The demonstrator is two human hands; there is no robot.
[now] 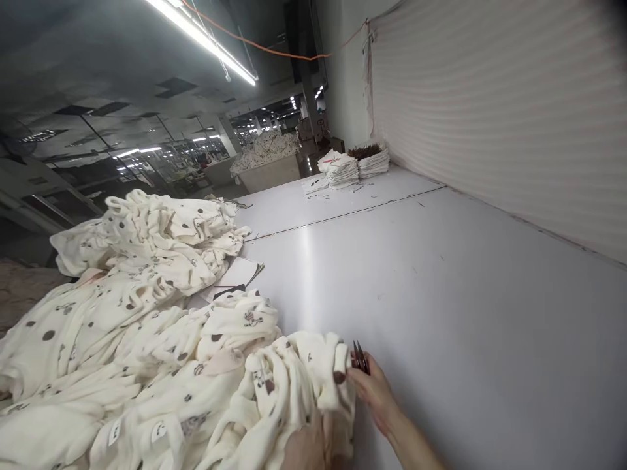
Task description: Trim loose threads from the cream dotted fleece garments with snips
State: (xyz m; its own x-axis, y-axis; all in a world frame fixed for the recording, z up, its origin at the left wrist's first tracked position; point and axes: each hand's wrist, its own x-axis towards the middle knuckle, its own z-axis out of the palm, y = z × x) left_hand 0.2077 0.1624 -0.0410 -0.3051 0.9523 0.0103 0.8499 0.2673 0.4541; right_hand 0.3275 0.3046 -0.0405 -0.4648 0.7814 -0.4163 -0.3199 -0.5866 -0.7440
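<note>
A cream fleece garment (294, 378) with dark dots and small printed figures lies bunched at the near edge of the heap. My right hand (376, 391) is closed around small dark thread snips (360, 358), their points facing up and away. Its fingertips meet the garment's right edge beside a brown dot. Low in the picture, my left hand (307, 447) is against the same garment. Blur and folds of cloth hide its fingers, so its grip does not show.
More spotted cream garments (147, 261) are heaped along the left. Between them lies an open notebook (238, 274) with a dark pen-like item. Stacks of white folded pieces (343, 168) stand at the far end of the white table (441, 313). A pale quilted-looking sheet (499, 98) borders the right side.
</note>
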